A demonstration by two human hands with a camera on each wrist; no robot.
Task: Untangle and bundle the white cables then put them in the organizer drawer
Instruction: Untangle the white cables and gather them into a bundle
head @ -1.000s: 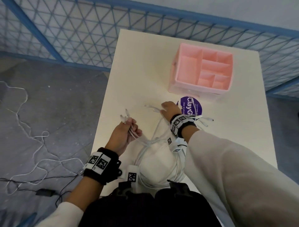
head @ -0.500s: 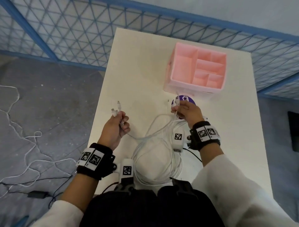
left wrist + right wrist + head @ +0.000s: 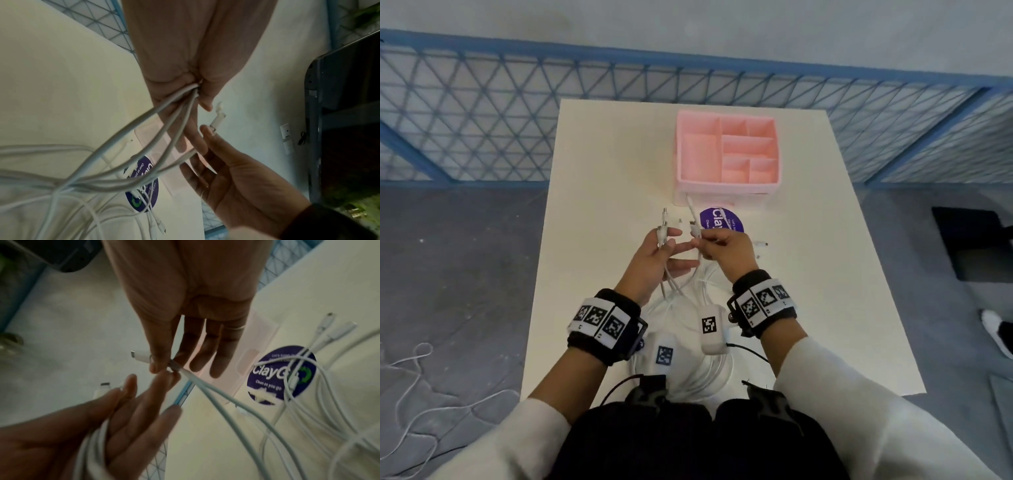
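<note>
Several white cables (image 3: 690,346) lie in loops on the white table (image 3: 599,178) near my body. My left hand (image 3: 659,248) grips a few cable ends (image 3: 174,104) between thumb and palm, its fingers outstretched and the plugs (image 3: 664,219) sticking up. My right hand (image 3: 719,245) pinches one cable (image 3: 197,382) just behind its plug (image 3: 139,354) with thumb and forefinger. The two hands almost touch above the table's middle. The pink organizer (image 3: 727,186) with open compartments stands behind them.
A round purple sticker (image 3: 720,219) lies in front of the organizer, with loose plugs (image 3: 329,327) across it. A blue mesh fence (image 3: 482,120) runs behind the table. Thin cords (image 3: 410,387) lie on the grey floor at left; a shoe (image 3: 996,329) is at right.
My right hand lifted a cable end off the sticker area and came left. My left hand moved right with its cable ends, so the two hands now meet.
</note>
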